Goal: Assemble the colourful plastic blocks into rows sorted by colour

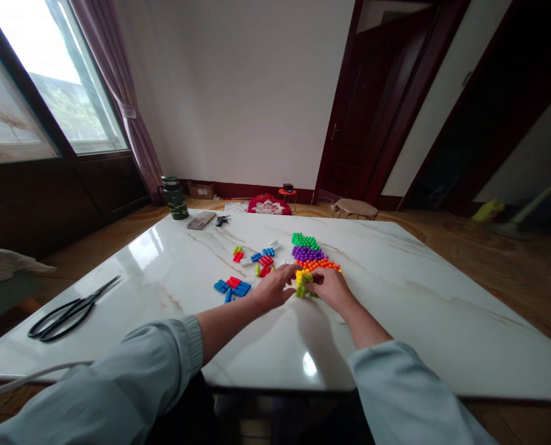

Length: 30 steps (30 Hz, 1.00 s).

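Note:
My right hand [330,287] is closed, its fingertips pressed on a cluster of yellow-green plastic beads [302,288] standing on the marble-patterned table. On the other side of it, my left hand [273,288] has thumb and fingers apart, the fingertips close to the cluster; whether they touch it I cannot tell. Right behind the hands, bumpy rows of orange beads [319,264], purple beads [307,253] and green beads [304,241] lie in bands, with some yellow beads partly covered by my fingers.
Left of my hands lie loose blue pieces [243,288], red pieces [265,261] and white pieces [246,262]. Black-handled scissors [67,315] rest on the table's left side. A phone [202,220], keys [222,220] and a camouflage flask [174,199] stand or lie at the far left.

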Motion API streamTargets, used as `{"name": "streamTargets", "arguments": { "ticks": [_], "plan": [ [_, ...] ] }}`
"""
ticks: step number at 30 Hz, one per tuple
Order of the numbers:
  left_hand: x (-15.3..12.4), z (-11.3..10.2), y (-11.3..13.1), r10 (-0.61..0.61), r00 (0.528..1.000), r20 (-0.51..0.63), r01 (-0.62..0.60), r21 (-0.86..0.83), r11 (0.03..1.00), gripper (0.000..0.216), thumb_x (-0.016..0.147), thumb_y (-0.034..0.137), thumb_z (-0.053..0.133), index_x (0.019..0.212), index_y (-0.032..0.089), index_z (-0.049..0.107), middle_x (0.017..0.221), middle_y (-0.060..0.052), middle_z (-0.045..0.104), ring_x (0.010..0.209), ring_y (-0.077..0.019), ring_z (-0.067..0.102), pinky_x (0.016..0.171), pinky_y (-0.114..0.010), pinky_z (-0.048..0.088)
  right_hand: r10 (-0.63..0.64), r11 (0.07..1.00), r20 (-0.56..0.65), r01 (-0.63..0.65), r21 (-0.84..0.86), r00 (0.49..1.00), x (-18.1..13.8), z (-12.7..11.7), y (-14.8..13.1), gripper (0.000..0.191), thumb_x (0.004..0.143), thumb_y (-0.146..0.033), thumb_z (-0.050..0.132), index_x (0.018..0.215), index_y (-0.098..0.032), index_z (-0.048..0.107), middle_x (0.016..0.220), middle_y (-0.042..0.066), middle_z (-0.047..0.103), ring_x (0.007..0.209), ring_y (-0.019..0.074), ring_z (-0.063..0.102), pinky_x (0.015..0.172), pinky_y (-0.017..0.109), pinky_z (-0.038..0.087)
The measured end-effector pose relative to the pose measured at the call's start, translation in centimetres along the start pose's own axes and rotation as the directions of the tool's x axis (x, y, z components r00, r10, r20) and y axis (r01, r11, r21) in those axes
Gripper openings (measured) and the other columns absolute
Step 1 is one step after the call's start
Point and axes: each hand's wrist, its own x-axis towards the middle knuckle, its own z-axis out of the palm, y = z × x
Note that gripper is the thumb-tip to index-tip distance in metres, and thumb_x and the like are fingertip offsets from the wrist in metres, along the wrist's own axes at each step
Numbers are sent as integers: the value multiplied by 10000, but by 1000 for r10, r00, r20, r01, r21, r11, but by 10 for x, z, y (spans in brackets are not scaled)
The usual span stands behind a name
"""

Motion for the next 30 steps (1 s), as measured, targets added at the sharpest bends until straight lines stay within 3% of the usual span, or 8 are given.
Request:
{"name": "streamTargets", "arguments": {
  "ticks": [4,10,15,18,22,24,27,30],
  "plan": [
    [-6,1,-5,30,990,139,-34,31,999,200,776,96,595,930,180,691,921,-40,679,762,-133,636,711,-243,510,65,964,-5,-65,-258,998,-7,-11,13,28,661,-167,674,678,-171,696,677,12,687,657,146,604,593,228,379],
    [-16,12,-2,147,905,400,-159,-4,987,208,800,195,662,1000,196,719,1114,-68,708,1032,-202,654,922,-285,493,107,887,54,-71,-456,993,-13,2,20,173,712,-136,624,847,-169,727,821,55,724,787,173,638,667,236,397],
    [-19,14,-1,111,887,449,-143,39,989,286,820,246,663,1100,200,697,1238,-85,660,1127,-221,622,972,-298,476,131,852,93,-65,-519,987,-13,16,18,237,753,-131,602,958,-171,713,985,93,726,937,204,650,741,245,413],
    [-19,11,1,75,877,475,-128,80,989,361,829,293,665,1182,218,663,1314,-87,615,1172,-243,598,986,-324,472,148,850,106,-72,-521,983,-12,19,14,247,778,-143,605,1011,-168,683,983,96,726,910,192,661,723,237,418],
    [-19,10,3,43,872,488,-110,111,988,446,835,328,664,1269,238,608,1398,-80,547,1214,-253,571,1013,-342,455,166,809,23,-123,-574,986,-13,14,5,279,789,-182,628,1066,-159,641,971,111,724,900,201,668,697,247,423],
    [-19,10,3,43,871,489,-110,110,988,437,839,335,661,1265,252,610,1394,-71,552,1214,-243,572,1013,-330,453,166,797,9,-129,-590,986,-15,9,1,207,790,-220,633,990,-184,674,963,95,727,913,207,668,690,253,423],
    [-19,10,2,45,874,484,-108,104,989,416,838,337,660,1247,270,621,1374,-61,571,1213,-232,573,1008,-314,452,211,812,132,-99,-576,969,-18,3,-2,89,758,-288,664,804,-242,725,886,41,737,868,203,675,643,250,412],
    [-19,10,2,54,878,476,-114,98,989,402,834,337,662,1227,257,636,1355,-67,587,1197,-228,583,994,-299,453,228,822,237,-56,-566,944,-19,3,-1,94,732,-282,676,785,-276,754,887,21,746,885,204,678,636,246,411]
  ]
}}
